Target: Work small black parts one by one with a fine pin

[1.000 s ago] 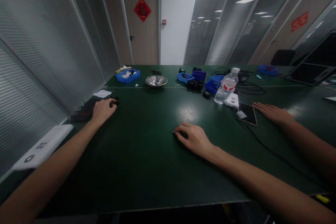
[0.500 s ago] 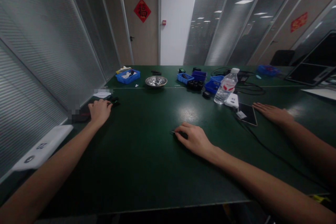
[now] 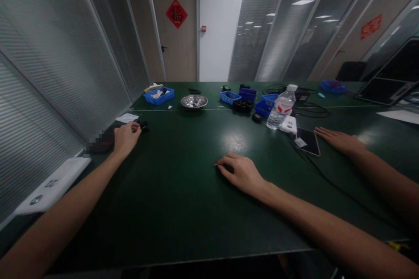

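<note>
Dimly, glass partitions (image 3: pixel 49 52) flank the green table (image 3: pixel 183 213) under the right hand (image 3: pixel 244 174).

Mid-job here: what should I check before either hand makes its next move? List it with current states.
1. Left hand on small black part: ok.
2. Left grip closed on that part: cannot tell.
3. Right hand rests over small dark item, thin tip showing: ok.
4. Another person's hand lies flat beside the phone, apart from both hands: ok.
5. Water bottle upright, capped: ok.
6. Cable runs close to the right forearm: not ok, may snag.
</note>
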Available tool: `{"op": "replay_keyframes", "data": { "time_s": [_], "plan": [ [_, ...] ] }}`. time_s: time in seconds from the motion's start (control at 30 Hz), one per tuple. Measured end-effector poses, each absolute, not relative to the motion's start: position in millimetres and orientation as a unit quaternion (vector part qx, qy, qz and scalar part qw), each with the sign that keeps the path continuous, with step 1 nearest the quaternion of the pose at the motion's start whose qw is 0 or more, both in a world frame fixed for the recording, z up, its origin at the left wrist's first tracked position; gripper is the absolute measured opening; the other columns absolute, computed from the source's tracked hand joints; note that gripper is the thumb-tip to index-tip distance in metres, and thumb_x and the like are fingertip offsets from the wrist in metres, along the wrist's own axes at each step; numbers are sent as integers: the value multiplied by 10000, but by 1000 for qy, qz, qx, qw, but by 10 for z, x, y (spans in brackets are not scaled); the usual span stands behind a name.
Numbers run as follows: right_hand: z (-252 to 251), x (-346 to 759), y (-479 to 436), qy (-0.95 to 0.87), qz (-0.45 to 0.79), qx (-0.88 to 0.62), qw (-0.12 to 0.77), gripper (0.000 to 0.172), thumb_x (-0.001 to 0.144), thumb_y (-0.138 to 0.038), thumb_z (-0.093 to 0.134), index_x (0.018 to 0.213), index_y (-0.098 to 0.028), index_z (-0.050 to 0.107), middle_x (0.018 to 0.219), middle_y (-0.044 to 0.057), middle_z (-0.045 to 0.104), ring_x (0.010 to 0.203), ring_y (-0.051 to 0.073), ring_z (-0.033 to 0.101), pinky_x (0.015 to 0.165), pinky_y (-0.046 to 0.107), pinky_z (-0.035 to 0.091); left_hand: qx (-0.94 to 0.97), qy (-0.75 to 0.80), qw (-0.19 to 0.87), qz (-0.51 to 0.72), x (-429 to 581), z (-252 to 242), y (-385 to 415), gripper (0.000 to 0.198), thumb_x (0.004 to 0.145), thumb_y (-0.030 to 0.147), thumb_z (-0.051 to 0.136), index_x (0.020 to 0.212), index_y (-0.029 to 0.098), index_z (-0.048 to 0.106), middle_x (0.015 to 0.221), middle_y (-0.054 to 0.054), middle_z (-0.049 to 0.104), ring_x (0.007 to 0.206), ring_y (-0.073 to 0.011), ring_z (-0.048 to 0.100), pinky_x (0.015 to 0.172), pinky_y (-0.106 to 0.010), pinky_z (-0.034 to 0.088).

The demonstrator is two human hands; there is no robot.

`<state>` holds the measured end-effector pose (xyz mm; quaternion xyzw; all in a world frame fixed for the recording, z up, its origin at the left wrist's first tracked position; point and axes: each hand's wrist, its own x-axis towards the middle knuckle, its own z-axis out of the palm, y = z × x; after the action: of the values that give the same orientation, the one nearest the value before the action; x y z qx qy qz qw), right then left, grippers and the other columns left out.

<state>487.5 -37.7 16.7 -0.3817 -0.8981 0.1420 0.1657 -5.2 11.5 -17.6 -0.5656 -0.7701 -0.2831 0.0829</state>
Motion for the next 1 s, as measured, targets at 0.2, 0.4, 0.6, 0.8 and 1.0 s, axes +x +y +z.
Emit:
{"op": "replay_keyframes", "data": {
  "time_s": [0.2,0.4,0.6,0.8,1.0],
  "plan": [
    [172,4875,-379,-899,148,-380,162,256,1022,-342,525,1136,-232,725,1079,51,680,821,159,652,716,287,506,-584,-734,149,-312,-16,-171,87,327,965,321,451,1118,158,689,1194,-142,694,1091,-290,643,1000,-375,459],
    [187,4871,-387,-898,150,-380,164,249,1020,-338,528,1128,-230,725,1083,50,679,824,158,657,737,294,517,-576,-733,87,-352,-4,-172,96,338,934,347,523,1165,154,677,1001,-103,742,883,-243,700,872,-332,529],
    [172,4878,-376,-897,145,-384,163,252,1020,-344,526,1133,-237,725,1077,47,678,830,161,658,739,289,510,-566,-735,76,-366,-40,-204,130,346,871,324,550,1118,156,727,990,-103,754,880,-246,710,900,-339,535],
    [160,4874,-372,-898,144,-381,167,246,1018,-343,530,1125,-241,727,1068,40,680,815,156,657,735,293,501,-565,-729,57,-381,-54,-241,160,354,865,328,547,1113,145,723,952,-98,759,855,-224,721,844,-297,560],
    [170,4861,-389,-898,138,-383,166,231,1009,-334,544,1112,-242,729,1045,38,685,813,161,659,716,289,493,-560,-729,55,-389,40,-185,140,357,849,330,568,1116,152,724,929,-83,754,816,-215,715,842,-300,568]
  ]
}}
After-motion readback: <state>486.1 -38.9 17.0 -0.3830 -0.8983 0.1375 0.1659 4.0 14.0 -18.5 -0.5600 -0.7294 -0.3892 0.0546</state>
